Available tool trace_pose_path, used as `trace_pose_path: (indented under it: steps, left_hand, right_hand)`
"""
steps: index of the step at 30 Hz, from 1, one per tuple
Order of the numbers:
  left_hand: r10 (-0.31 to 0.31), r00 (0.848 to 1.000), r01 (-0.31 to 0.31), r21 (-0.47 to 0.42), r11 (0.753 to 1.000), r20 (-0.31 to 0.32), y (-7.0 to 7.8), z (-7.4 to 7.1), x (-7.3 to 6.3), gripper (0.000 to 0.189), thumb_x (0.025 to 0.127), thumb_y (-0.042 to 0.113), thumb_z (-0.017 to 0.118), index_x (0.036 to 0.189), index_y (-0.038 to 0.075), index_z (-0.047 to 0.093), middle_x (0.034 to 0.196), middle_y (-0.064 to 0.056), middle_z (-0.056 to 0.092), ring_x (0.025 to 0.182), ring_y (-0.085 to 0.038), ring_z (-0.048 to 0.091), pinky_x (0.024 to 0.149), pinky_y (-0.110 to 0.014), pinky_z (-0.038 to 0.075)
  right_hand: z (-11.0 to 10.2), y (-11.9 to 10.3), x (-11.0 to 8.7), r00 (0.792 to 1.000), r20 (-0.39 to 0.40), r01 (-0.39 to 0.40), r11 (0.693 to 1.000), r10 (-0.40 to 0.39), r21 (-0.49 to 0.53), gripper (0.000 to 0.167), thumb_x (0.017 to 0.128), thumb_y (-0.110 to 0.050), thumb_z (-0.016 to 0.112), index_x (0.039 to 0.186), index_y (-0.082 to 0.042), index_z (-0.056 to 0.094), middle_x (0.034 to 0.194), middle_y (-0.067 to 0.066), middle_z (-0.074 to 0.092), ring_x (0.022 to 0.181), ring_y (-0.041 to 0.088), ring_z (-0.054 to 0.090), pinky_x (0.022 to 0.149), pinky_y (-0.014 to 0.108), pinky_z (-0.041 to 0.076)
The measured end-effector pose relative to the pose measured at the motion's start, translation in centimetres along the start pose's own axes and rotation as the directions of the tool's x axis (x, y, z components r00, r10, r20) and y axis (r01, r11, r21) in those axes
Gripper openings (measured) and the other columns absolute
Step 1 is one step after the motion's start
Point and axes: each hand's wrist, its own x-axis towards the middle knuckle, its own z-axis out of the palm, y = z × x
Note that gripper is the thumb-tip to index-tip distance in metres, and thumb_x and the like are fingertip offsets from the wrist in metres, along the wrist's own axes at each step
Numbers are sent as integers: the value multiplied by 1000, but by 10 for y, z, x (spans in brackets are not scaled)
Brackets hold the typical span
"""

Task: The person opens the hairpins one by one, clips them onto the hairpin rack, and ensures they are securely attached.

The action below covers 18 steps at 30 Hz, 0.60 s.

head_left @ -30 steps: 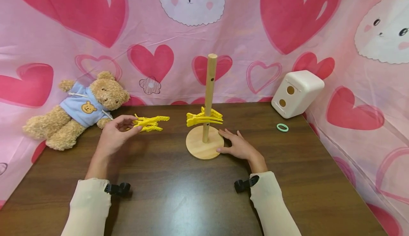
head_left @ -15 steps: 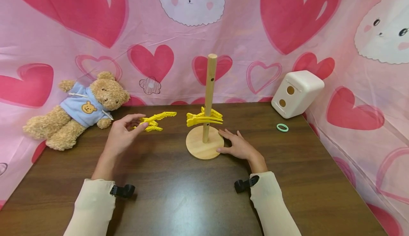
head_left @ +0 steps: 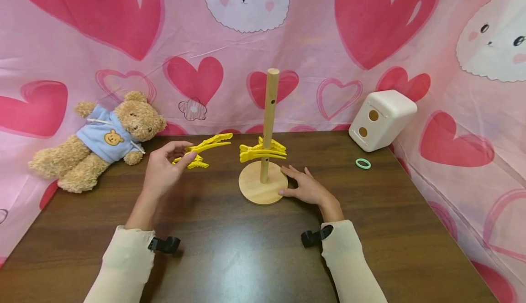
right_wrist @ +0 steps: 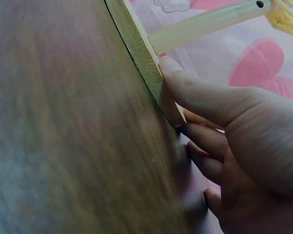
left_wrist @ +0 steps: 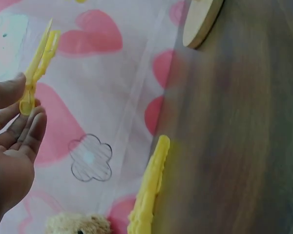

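Observation:
My left hand [head_left: 166,168] pinches a yellow hair clip [head_left: 211,143] between thumb and fingers, above the table. Its slim, toothed prongs point right toward the wooden stand [head_left: 263,195]; in the left wrist view the held clip [left_wrist: 36,66] shows its two prongs slightly apart. Below and behind it, more yellow clip [head_left: 200,162] lies on the table, partly hidden by the hand. Low on the stand's upright post, yellow clips [head_left: 255,154] sit crosswise; how many cannot be told. My right hand [head_left: 308,189] holds the edge of the round base, thumb on top [right_wrist: 171,68].
A teddy bear [head_left: 108,136] in a blue hoodie leans at the back left. At the back right stands a white box [head_left: 384,120] with two round holes, and a small green ring [head_left: 363,164] lies before it. Pink heart-print cloth hangs behind the brown table [head_left: 230,257].
The left hand has moved right and a little up with its clip, away from the clip on the table and nearer the post. The right hand and stand stay put.

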Motion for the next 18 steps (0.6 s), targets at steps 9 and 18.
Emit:
trace_pose_path:
  steps: [9,18]
  left_hand:
    - [111,992,-110,18,994,-57,18,12,3,15,84,-2,80,97,-7,73,86,-19,71,72,0,61,67,-12,51]
    - [196,976,-201,-38,979,-95,29,23,7,10,83,-9,78,90,-9,71,86,-18,70,73,-1,60,67,-14,49]
  right_hand:
    - [0,-1,0,1000,2,4,1000,-4,-1,80,93,-38,74,156,-4,38,160,16,34,152,30,20,121,55,-4]
    - [-1,0,0,1000,-3,11,1000,-11,-10,80,93,-38,74,155,-3,38,160,16,35,152,31,20,121,56,-4]
